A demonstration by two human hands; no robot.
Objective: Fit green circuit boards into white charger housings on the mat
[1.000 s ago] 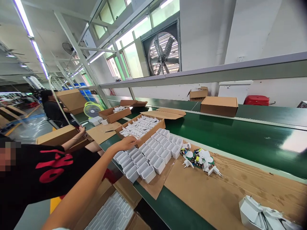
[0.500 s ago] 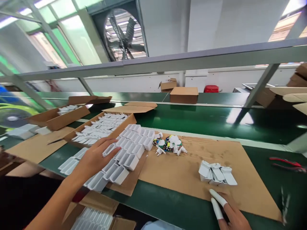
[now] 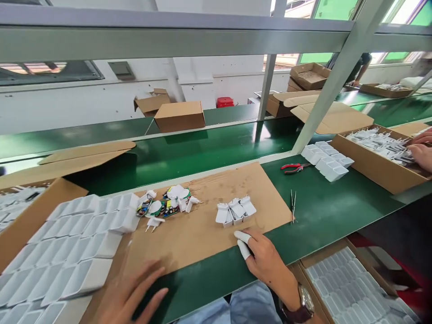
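Note:
My left hand (image 3: 130, 294) lies flat and open at the near edge of the brown cardboard sheet (image 3: 202, 234), just right of a block of empty white plastic housings (image 3: 70, 247). My right hand (image 3: 261, 256), with white finger cots on two fingers and a watch on the wrist, rests on the sheet's near edge, fingers loosely bent, holding nothing. Just beyond it sits a small cluster of white plug shells (image 3: 235, 211). A pile of small circuit boards and plug parts (image 3: 167, 206) lies further left on the sheet.
Tweezers (image 3: 293, 204) and red-handled pliers (image 3: 294, 168) lie on the green bench. A cardboard box (image 3: 30, 216) stands at left, another box of white parts (image 3: 378, 157) at right, where another person's hands (image 3: 420, 148) reach in. A tray of housings (image 3: 351, 288) sits below right.
The view swung right. My left hand came off the white housings and back to the sheet's near edge. My right hand moved closer to the plug shells.

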